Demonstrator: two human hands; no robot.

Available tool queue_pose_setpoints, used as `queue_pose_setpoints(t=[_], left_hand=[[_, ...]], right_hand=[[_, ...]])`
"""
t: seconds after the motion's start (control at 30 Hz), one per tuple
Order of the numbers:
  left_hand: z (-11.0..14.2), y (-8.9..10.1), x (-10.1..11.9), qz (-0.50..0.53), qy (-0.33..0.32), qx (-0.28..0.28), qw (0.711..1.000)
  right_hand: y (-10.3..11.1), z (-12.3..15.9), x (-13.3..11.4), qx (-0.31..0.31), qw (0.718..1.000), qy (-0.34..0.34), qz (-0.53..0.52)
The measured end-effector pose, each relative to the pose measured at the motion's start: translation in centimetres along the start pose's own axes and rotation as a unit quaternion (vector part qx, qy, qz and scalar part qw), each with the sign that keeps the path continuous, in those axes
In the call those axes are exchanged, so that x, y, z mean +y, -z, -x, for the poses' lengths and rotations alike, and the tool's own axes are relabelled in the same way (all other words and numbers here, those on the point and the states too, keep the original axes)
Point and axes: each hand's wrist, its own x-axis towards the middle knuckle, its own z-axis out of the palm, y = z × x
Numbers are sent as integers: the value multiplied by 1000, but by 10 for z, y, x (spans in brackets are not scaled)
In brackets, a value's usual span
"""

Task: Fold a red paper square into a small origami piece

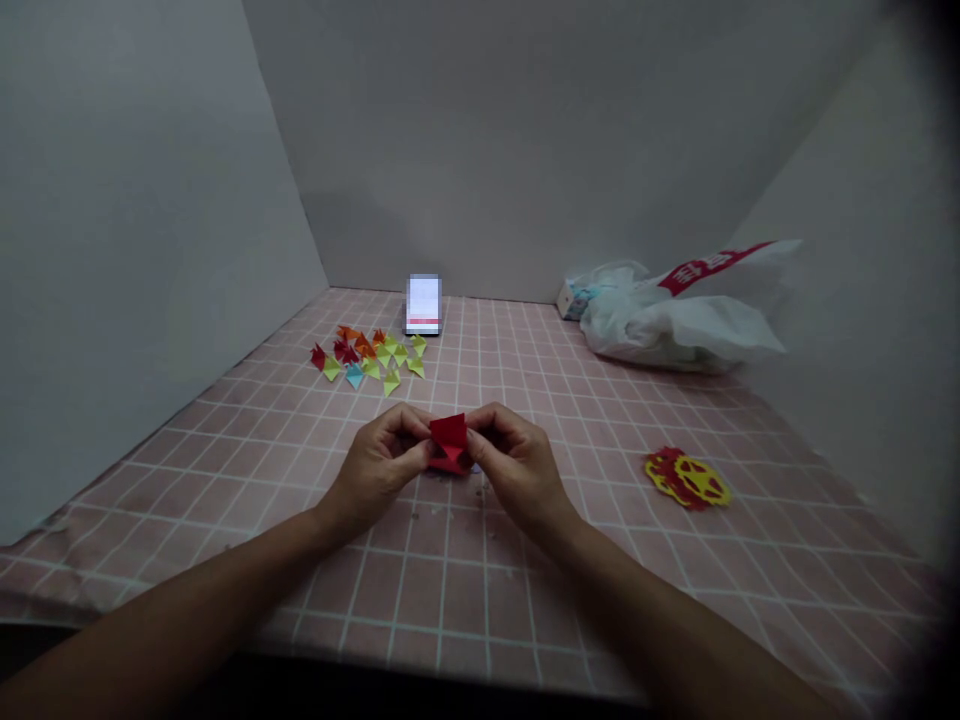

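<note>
A red folded piece of paper is held between both hands, above the near middle of the table. My left hand pinches its left side with thumb and fingers. On the right side, my right hand grips it the same way, thumb toward me. One flap of the paper stands up between the thumbs, and a second red part shows beneath it. The fingertips behind the paper are hidden. Small pale scraps lie on the cloth just below the hands.
A pink checked cloth covers the table. Several small folded paper figures in red, orange, yellow and blue lie at the back left. Behind them stands a lit phone. A white plastic bag, a box and red-yellow cutouts are rightward.
</note>
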Motion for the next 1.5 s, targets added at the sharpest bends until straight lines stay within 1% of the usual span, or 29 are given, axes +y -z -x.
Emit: queue_pose_setpoints(t=[0.07, 0.13, 0.33, 0.4, 0.5, 0.57, 0.67, 0.73, 0.83, 0.93, 1.1, 1.3, 1.43, 1.5], left_hand=[[0, 0, -1, 0, -2, -2, 1000], [1, 1, -1, -4, -5, -4, 1000], [2, 3, -4, -6, -1, -19, 1000], [3, 5, -5, 5, 18, -20, 1000], [4, 8, -5, -2, 45, -18, 999], [2, 10, -3, -37, 52, -23, 998], [-1, 10, 5, -102, 63, -50, 992], [-3, 9, 10, -121, 77, -59, 988], [-5, 6, 15, -146, 101, -58, 982], [-5, 5, 16, -161, 115, -59, 978], [-4, 5, 17, -163, 110, -69, 978], [-4, 4, 18, -194, 124, -40, 972], [-3, 4, 17, -215, 122, -41, 968], [-2, 4, 17, -226, 116, -41, 966]], right_hand=[[-2, 0, 0, 5, 998, -39, -50], [-4, 0, 0, 11, 995, -63, -78], [-6, -1, -2, 15, 991, -85, -104], [-6, -1, -4, 10, 991, -86, -99], [-5, -2, -5, -8, 996, -79, -50], [-4, -2, -4, -25, 997, -70, -13], [-3, -3, 1, -46, 996, -69, 16], [-2, -3, 5, -55, 995, -73, 29], [-1, -4, 8, -68, 993, -83, 41], [-1, -5, 9, -80, 991, -98, 31], [0, -6, 9, -81, 989, -127, 7], [-1, -5, 6, -98, 984, -147, -15], [-1, -4, 5, -110, 978, -163, -69], [-1, -4, 4, -113, 977, -162, -74]])
